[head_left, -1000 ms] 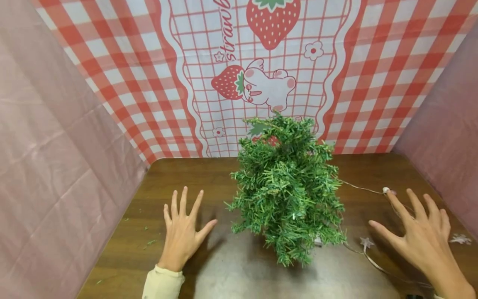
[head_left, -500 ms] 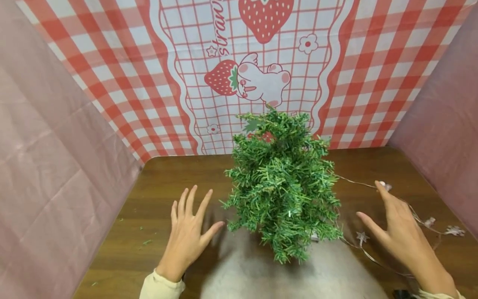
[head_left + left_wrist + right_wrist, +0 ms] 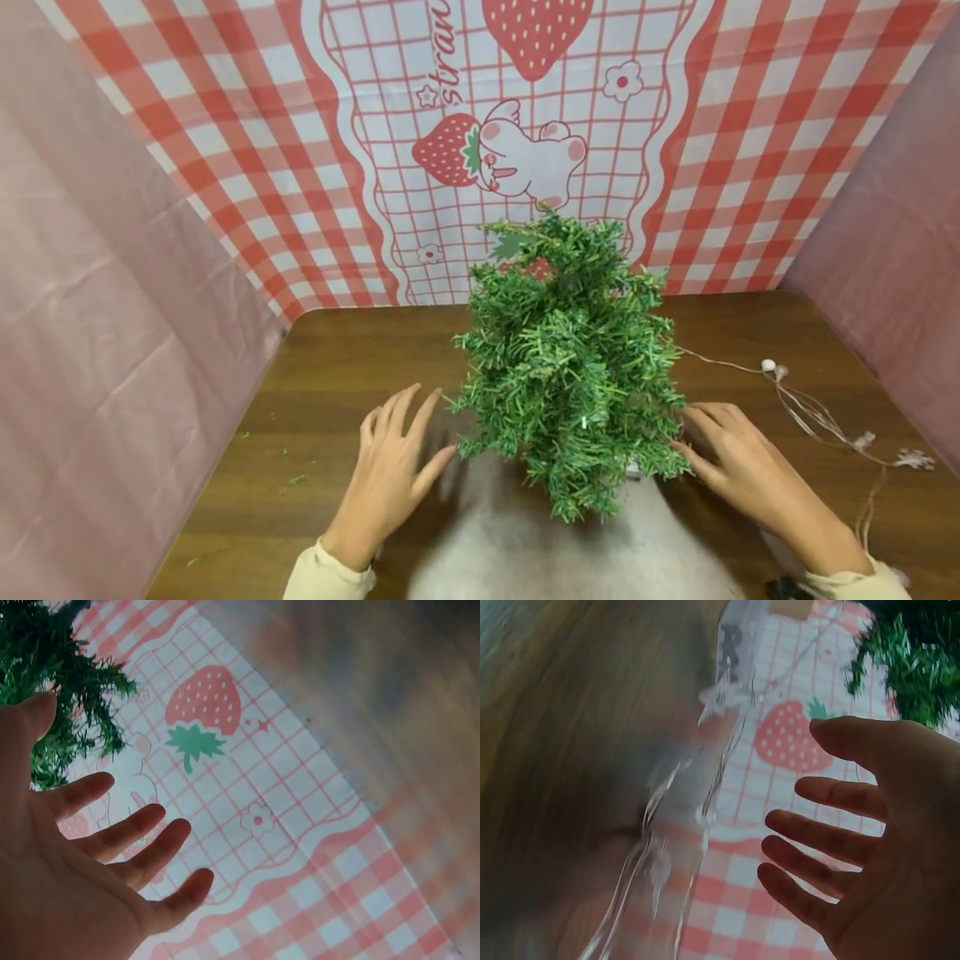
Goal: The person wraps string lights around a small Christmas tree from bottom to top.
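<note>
A small artificial Christmas tree (image 3: 573, 367) with bushy green branches stands upright on the wooden table. To its left is my left hand (image 3: 386, 479), fingers spread and slightly bent, with the thumb tip at the lower left branches. My right hand (image 3: 757, 479) is on the other side, its fingertips at the lower right branches; I cannot tell whether they touch. Both palms face the tree, and neither hand holds anything. A string of lights (image 3: 813, 417) trails from behind the tree across the right of the table. In the right wrist view, a clear star (image 3: 718, 697) hangs on its wire.
The brown table (image 3: 315, 367) meets a red-checked strawberry-print cloth (image 3: 292, 167) at the back. Pink fabric (image 3: 127, 292) hangs at both sides. Green needle scraps (image 3: 297, 480) lie at left. A dark object (image 3: 783, 588) sits partly hidden by the right wrist.
My right hand has moved left from the string of lights to the tree's right side. My left hand has shifted right, closer to the tree. The tree stays in place.
</note>
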### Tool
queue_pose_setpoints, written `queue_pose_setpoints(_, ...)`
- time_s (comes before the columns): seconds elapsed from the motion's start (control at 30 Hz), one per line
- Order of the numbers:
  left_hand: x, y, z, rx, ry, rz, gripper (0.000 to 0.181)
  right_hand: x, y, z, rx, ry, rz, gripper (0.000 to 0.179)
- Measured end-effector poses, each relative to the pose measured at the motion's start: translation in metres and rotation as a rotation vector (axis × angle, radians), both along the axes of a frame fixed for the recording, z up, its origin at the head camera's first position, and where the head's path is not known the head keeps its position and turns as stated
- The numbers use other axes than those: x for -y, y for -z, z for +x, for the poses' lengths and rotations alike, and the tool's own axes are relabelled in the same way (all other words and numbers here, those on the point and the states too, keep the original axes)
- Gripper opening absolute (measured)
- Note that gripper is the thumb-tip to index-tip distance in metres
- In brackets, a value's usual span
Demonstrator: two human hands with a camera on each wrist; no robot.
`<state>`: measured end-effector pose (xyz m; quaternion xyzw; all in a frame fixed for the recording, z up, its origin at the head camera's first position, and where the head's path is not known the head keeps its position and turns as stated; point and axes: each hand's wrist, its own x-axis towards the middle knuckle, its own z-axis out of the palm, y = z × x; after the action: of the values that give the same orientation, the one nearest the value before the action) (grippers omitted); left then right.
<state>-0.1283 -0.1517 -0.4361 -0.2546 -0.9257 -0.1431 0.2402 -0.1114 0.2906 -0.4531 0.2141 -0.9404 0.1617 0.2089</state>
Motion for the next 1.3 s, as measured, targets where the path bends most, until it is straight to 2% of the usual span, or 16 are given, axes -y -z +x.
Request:
queue_pose_setpoints(0.1, -0.004, 0.002, 0.003, 0.002, 0.036, 0.002, 0.064, 0.004, 0.001, -0.004, -0.013, -0.06, 0.035, 0.049)
queue_pose_setpoints(0.17, -0.006, 0.003, 0.005, -0.002, 0.069, 0.011, 0.061, 0.007, 0.002, -0.006, 0.017, -0.085, 0.058, 0.051)
queue_pose_setpoints(0.3, -0.013, 0.002, 0.01, -0.001, 0.124, 0.006, 0.052, 0.011, 0.006, -0.008, 0.167, -0.085, 0.082, 0.034)
queue_pose_setpoints(0.37, -0.018, 0.003, 0.013, 0.0, 0.155, -0.006, 0.047, 0.012, 0.009, -0.007, 0.239, -0.069, 0.074, 0.032)
queue_pose_setpoints(0.43, -0.022, 0.003, 0.015, -0.015, 0.188, -0.023, 0.041, 0.013, 0.01, -0.005, 0.272, -0.048, 0.073, 0.034)
queue_pose_setpoints(0.53, -0.027, 0.004, 0.02, -0.02, 0.229, -0.042, 0.03, 0.016, 0.009, -0.003, 0.266, -0.034, 0.064, 0.034)
queue_pose_setpoints(0.6, -0.03, 0.004, 0.023, 0.0, 0.246, -0.06, 0.027, 0.017, 0.008, -0.003, 0.253, -0.024, 0.075, 0.031)
queue_pose_setpoints(0.7, -0.035, 0.004, 0.029, 0.077, 0.287, -0.083, 0.024, 0.019, 0.004, 0.001, 0.246, -0.017, 0.064, 0.027)
queue_pose_setpoints(0.8, -0.041, 0.003, 0.035, 0.162, 0.36, -0.107, 0.018, 0.02, -0.001, 0.01, 0.224, -0.008, 0.032, 0.034)
queue_pose_setpoints(0.83, -0.043, 0.003, 0.037, 0.186, 0.389, -0.113, 0.015, 0.021, -0.003, 0.014, 0.192, -0.017, 0.016, 0.037)
queue_pose_setpoints(0.9, -0.048, 0.002, 0.043, 0.208, 0.441, -0.135, 0.014, 0.023, -0.007, 0.021, 0.129, -0.041, -0.01, 0.023)
queue_pose_setpoints(0.97, -0.054, 0.001, 0.048, 0.2, 0.491, -0.163, 0.015, 0.027, -0.012, 0.028, 0.076, -0.062, -0.044, 0.02)
queue_pose_setpoints(1.03, -0.06, 0.0, 0.052, 0.185, 0.541, -0.179, 0.018, 0.031, -0.015, 0.036, 0.053, -0.096, -0.089, 0.036)
queue_pose_setpoints(1.1, -0.067, 0.001, 0.056, 0.175, 0.587, -0.184, 0.027, 0.038, -0.018, 0.044, 0.074, -0.12, -0.131, 0.041)
queue_pose_setpoints(1.2, -0.079, 0.002, 0.059, 0.178, 0.636, -0.176, 0.038, 0.049, -0.022, 0.054, 0.076, -0.168, -0.151, 0.036)
queue_pose_setpoints(1.3, -0.091, 0.003, 0.061, 0.183, 0.656, -0.186, 0.052, 0.059, -0.027, 0.061, 0.055, -0.256, -0.131, 0.034)
